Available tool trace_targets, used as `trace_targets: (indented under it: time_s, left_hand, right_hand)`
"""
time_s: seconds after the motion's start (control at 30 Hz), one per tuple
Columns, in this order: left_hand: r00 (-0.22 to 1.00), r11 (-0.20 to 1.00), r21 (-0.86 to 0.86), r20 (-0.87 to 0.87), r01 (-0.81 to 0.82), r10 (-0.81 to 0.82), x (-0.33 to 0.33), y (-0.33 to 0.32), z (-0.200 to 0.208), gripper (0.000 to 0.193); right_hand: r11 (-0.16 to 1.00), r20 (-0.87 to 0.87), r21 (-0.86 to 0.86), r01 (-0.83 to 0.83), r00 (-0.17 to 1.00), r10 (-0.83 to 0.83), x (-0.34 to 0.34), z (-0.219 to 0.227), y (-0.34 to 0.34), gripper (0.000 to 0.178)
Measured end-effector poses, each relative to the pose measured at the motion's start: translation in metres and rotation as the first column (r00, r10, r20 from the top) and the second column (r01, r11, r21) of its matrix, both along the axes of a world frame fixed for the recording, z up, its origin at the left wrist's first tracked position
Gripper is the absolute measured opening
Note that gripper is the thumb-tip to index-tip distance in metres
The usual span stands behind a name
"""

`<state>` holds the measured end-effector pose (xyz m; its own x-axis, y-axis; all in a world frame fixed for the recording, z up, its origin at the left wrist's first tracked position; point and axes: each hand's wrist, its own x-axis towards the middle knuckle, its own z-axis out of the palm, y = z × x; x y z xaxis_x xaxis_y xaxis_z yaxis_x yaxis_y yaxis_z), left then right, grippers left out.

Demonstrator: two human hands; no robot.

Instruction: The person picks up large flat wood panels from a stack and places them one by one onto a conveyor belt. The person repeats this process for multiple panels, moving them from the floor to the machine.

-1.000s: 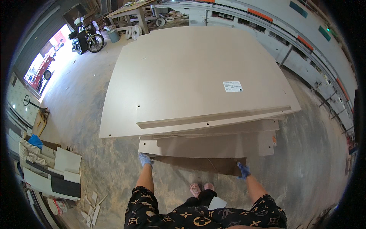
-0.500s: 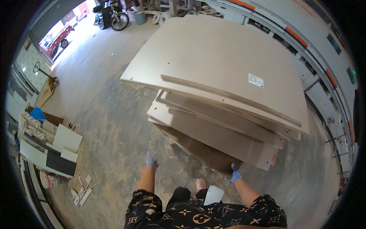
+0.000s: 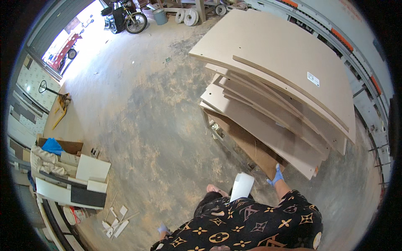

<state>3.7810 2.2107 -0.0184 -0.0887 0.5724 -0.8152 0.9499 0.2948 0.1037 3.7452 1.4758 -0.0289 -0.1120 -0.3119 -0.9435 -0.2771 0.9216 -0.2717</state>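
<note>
My right hand (image 3: 276, 176), in a blue glove, is beside the near corner of a brown board (image 3: 247, 141) at the bottom of a stack. Its fingers and thumb are apart; whether they touch the board I cannot tell. Above the brown board lie several loosely stacked pale panels (image 3: 268, 121), unevenly fanned. A large top panel (image 3: 284, 46) carries a white label (image 3: 313, 79) and a narrower strip near its front edge. My left hand (image 3: 163, 229), also gloved, hangs low beside my patterned shirt, mostly hidden. A white sheet (image 3: 242, 186) sticks up at my waist.
Offcuts and panels (image 3: 90, 178) are piled at the left, with scraps (image 3: 115, 224) on the floor. A yellow pallet jack (image 3: 63, 106) stands farther back. A motorcycle (image 3: 127, 19) is near the doorway. A long machine (image 3: 356, 54) runs along the right.
My view has swung left, so the stack sits farther right. My left hand has drawn back toward my body. My right hand stays by the brown board's corner.
</note>
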Motion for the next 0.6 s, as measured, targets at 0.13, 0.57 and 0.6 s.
trace_targets:
  time_s: [0.13,0.57,0.6]
  left_hand:
    - [0.883,0.946,-0.119,0.409,0.302,-0.231,0.231,-0.032,-0.019,0.072]
    - [0.805,0.871,-0.098,0.442,0.482,-0.396,0.734,-0.146,-0.019,0.077]
    - [0.801,0.878,-0.072,0.45,0.472,-0.394,0.751,-0.132,-0.02,0.077]
  right_hand:
    - [0.993,-0.051,-0.035,0.11,0.992,-0.112,0.099,0.0,0.028,0.087]
    - [0.976,0.079,0.025,0.215,0.973,-0.217,0.375,-0.019,0.078,0.097]
    - [0.964,0.033,0.011,0.266,0.963,-0.266,0.401,-0.02,0.083,0.097]
